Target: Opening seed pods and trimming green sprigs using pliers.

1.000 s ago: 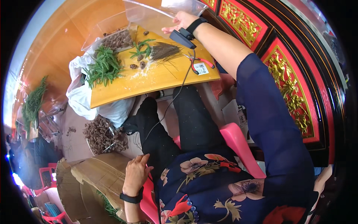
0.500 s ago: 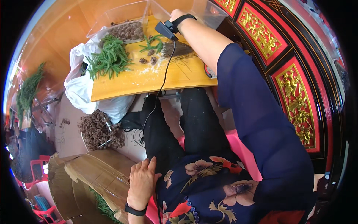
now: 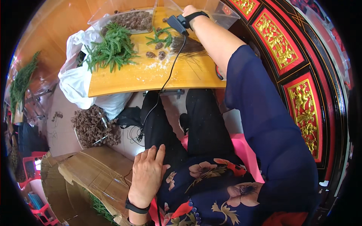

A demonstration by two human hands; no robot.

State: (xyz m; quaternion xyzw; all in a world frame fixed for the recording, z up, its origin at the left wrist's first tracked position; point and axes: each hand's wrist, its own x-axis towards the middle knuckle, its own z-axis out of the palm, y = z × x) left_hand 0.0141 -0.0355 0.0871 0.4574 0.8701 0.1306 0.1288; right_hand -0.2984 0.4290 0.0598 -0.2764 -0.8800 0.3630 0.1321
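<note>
My left hand (image 3: 148, 170) lies open on my lap, fingers stretched out, holding nothing visible. My right arm reaches to the far side of the table, where my right hand (image 3: 189, 10) is by a clear plastic bin (image 3: 220, 15); its fingers are hidden. A black device (image 3: 177, 24) with a cable is strapped to that wrist. Just nearer lies a bundle of thin dark wires (image 3: 188, 47). Beside it are a curved green sprig (image 3: 164, 37) and loose pinecones (image 3: 161, 55). A heap of green sprigs (image 3: 113, 47) covers the table's left part.
The yellow table (image 3: 151, 81) carries white crumbs and a second clear bin of pinecones (image 3: 134, 20). A red-and-black thing (image 3: 218, 72) sits at its right edge. White bags (image 3: 73, 84), a brown heap (image 3: 92, 126) and a cardboard box (image 3: 98, 169) stand left. Carved panels (image 3: 305, 113) line the right.
The view has shifted, so the table sits slightly higher in it. My right hand stays by the far bin, and my left hand still rests on my lap.
</note>
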